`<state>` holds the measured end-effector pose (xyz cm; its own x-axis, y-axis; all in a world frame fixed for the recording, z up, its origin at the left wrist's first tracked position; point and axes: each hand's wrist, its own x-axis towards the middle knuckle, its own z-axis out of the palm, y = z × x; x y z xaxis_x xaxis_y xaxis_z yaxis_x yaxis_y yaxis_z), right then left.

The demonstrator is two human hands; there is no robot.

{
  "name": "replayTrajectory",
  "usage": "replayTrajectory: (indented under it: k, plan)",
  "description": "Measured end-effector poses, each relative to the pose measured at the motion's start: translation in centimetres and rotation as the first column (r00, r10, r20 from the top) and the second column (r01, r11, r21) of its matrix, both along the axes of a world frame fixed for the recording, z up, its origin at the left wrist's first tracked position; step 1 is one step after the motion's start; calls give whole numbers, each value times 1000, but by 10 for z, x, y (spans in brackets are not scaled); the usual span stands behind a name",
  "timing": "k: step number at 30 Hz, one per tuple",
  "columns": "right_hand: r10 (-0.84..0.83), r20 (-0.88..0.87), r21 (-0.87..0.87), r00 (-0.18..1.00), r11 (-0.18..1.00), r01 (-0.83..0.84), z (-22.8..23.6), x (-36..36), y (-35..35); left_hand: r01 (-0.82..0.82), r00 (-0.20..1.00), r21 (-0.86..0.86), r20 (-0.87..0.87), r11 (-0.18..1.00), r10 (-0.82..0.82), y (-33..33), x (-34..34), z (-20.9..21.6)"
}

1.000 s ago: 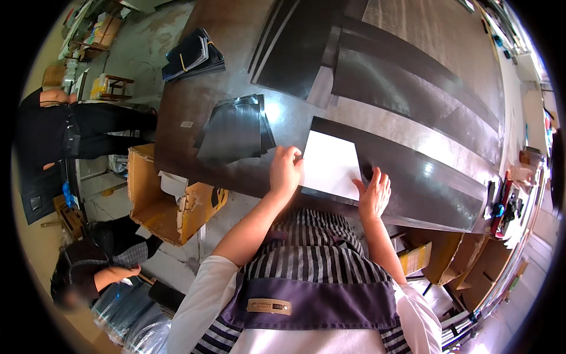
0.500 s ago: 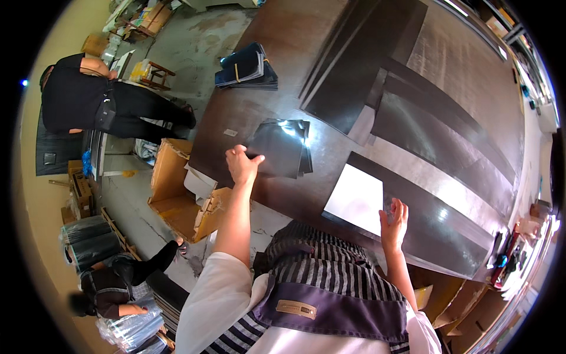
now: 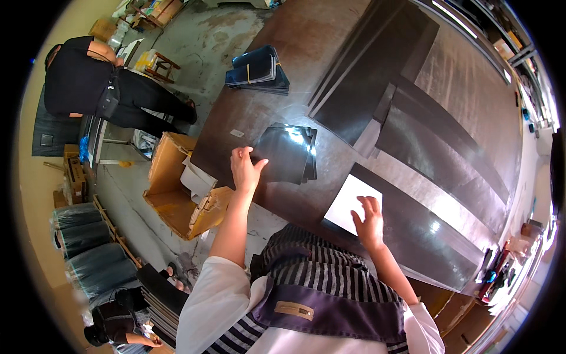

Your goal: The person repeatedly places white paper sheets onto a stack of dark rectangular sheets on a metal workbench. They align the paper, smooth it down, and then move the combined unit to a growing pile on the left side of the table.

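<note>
My left hand (image 3: pixel 246 169) is at the left edge of a small stack of glossy dark sheets (image 3: pixel 282 154), with thumb and fingers apart. Its thumb tip meets or almost meets the stack; I cannot tell which. The sheets are slightly fanned out at their right side. Over the right part of a white rectangular sheet (image 3: pixel 345 200) is my right hand (image 3: pixel 369 223), its fingers spread and bent, holding nothing. Whether its fingertips touch the white sheet is unclear. A dark edge shows under the white sheet's near side.
Banded dark blue folded pieces (image 3: pixel 253 71) lie at the table's far left. Large dark sheets (image 3: pixel 377 59) cover much of the brown table (image 3: pixel 330 29) on the right. An opened cardboard box (image 3: pixel 168 200) stands left of the table. Two people (image 3: pixel 79 76) are further left.
My right hand has moved left from the white sheet's right edge to above it. My left hand stays beside the dark stack, its fingers a little wider. The view has shifted slightly.
</note>
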<state>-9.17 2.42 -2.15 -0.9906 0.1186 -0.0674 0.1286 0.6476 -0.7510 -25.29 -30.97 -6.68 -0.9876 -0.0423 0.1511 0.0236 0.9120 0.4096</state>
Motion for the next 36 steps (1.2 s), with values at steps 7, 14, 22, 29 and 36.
replayTrajectory:
  k: [7, 14, 22, 29, 36]
  plan:
    - [270, -143, 75, 952, 962, -262, -28, -136, -66, 293, 952, 314, -14, 903, -305, 61, 63, 25]
    - [194, -93, 337, 977, 929, -153, -51, -194, -109, 337, 928, 361, 28, 870, -372, 38, 115, 27]
    - [39, 130, 179, 991, 982, -62, -17, -198, -133, 202, 967, 447, 51, 872, -251, -4, 111, 40]
    - [98, -50, -330, 994, 938, -109, 70, -148, -180, 281, 958, 345, -155, 895, -241, 21, 70, 93]
    - [57, -222, -472, 973, 867, -158, 103, -109, -105, 184, 982, 669, -91, 720, -166, 25, 59, 136]
